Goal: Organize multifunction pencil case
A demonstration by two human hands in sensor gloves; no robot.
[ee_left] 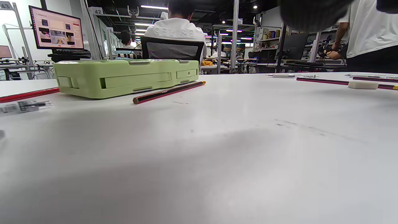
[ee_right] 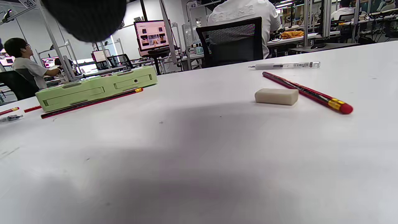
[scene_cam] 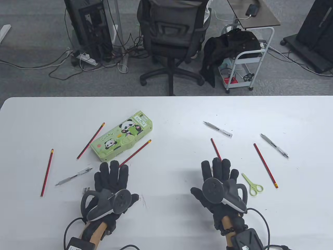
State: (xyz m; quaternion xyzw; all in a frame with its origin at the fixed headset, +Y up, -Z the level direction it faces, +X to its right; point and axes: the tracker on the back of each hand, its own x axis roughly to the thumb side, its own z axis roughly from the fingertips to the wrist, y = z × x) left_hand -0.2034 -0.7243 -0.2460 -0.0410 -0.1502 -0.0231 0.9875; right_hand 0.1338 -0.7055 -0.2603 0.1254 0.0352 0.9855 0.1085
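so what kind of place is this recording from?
Looks like a shared lab or data-collection workspace: numbered stations on aluminium frames, monitors with people seated at neighbouring desks, and an office chair and computer tower with floor cabling beyond the white table.

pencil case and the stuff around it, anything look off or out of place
Nothing looks damaged or spilled. The green pencil case lies closed and skewed on the table, with red pencils, pens, an eraser and green scissors scattered loose around it. Both hands, left hand and right hand, rest flat, holding nothing.
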